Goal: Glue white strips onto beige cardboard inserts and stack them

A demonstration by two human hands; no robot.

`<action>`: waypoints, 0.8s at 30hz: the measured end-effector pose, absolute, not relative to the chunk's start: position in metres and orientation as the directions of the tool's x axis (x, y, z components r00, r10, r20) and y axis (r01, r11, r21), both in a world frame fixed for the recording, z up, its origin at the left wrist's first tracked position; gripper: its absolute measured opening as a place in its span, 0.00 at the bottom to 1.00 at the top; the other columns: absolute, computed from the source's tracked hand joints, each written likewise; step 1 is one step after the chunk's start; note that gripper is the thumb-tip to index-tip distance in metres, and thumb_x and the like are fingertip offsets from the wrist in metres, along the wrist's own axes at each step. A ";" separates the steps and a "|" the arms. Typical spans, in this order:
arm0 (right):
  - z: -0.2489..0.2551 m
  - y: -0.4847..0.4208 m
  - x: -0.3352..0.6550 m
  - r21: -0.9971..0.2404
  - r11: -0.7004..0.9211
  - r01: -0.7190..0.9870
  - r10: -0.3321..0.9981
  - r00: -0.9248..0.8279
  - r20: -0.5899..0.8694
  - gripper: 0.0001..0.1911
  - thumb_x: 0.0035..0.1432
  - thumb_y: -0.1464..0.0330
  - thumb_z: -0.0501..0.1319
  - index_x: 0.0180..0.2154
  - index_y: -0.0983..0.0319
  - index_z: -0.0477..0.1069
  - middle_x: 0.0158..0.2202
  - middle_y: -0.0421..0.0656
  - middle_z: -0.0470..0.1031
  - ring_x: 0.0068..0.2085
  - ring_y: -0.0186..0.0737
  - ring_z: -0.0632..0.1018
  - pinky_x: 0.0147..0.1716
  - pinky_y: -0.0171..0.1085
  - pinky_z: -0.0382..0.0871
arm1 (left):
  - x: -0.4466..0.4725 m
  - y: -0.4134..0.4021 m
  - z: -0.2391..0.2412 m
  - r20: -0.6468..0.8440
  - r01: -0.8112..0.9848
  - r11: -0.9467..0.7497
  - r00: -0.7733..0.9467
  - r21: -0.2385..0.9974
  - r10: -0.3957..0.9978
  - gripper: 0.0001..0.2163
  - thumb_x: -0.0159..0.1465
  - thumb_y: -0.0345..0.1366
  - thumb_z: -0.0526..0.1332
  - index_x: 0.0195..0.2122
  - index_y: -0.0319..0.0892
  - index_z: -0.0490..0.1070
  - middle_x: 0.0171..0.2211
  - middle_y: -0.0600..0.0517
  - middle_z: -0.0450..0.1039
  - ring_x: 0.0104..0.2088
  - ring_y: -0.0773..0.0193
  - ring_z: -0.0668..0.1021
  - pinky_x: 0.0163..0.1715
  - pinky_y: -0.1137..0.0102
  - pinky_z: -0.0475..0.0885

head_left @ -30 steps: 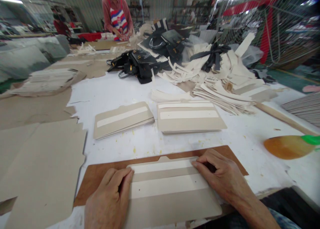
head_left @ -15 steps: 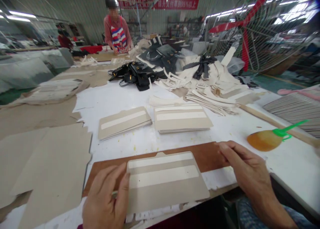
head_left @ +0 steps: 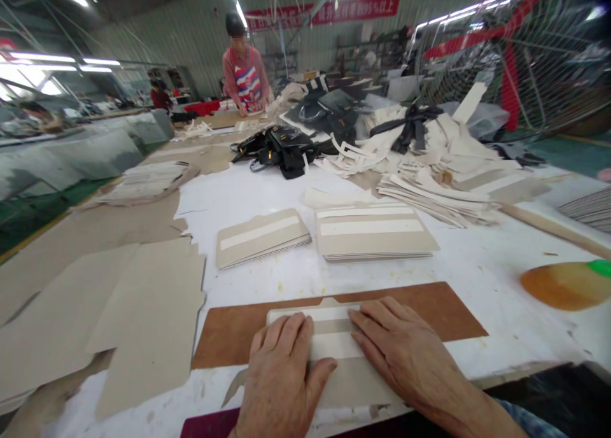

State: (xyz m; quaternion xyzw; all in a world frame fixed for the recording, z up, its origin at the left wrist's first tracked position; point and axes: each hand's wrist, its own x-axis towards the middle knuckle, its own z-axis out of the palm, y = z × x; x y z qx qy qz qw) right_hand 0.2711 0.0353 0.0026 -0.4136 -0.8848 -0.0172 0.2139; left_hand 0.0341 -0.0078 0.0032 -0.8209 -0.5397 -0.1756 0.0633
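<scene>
A beige card panel (head_left: pixel 334 336) with two white strips lies on a brown board (head_left: pixel 420 307) at the table's near edge. My left hand (head_left: pixel 281 377) rests flat on the panel's left half, fingers stretched out. My right hand (head_left: pixel 405 355) lies flat on its right half, fingers extended and pressing down. Much of the panel is hidden under both hands. Neither hand grips anything.
Two stacks of similar panels (head_left: pixel 262 236) (head_left: pixel 375 231) sit beyond the board. Grey card sheets (head_left: pixel 143 310) lie left, an orange brush with green handle (head_left: pixel 566 285) right. Black bags (head_left: pixel 281 148) and cream offcuts (head_left: pixel 443 164) pile farther back, where a person (head_left: pixel 244 81) works.
My right hand came back from the right onto the panel. My left hand slid from the panel's left edge onto its top. The view shifted left.
</scene>
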 end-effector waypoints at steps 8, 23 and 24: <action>0.004 0.033 0.278 -0.044 0.595 0.802 0.740 -0.527 0.418 0.13 0.72 0.70 0.55 0.46 0.62 0.78 0.41 0.46 0.80 0.41 0.49 0.74 0.41 0.48 0.62 | 0.034 -0.008 0.005 0.425 0.925 -0.369 0.298 0.093 0.855 0.18 0.76 0.45 0.55 0.55 0.36 0.73 0.51 0.42 0.79 0.49 0.48 0.79 0.49 0.52 0.69; -0.016 0.005 0.324 -0.169 0.563 0.809 0.725 -0.385 0.571 0.16 0.74 0.65 0.56 0.57 0.64 0.73 0.54 0.49 0.81 0.55 0.50 0.78 0.57 0.49 0.72 | -0.037 -0.049 -0.019 0.372 0.946 -0.314 0.265 0.077 0.889 0.25 0.74 0.44 0.57 0.68 0.39 0.59 0.58 0.41 0.76 0.56 0.47 0.79 0.53 0.53 0.78; -0.018 0.004 0.321 -0.200 0.545 0.814 0.743 -0.359 0.565 0.18 0.74 0.63 0.56 0.58 0.64 0.72 0.54 0.50 0.80 0.55 0.51 0.78 0.56 0.49 0.74 | -0.034 -0.050 -0.021 0.362 0.937 -0.327 0.266 0.120 0.893 0.26 0.74 0.42 0.57 0.70 0.40 0.56 0.60 0.41 0.75 0.57 0.48 0.79 0.54 0.53 0.79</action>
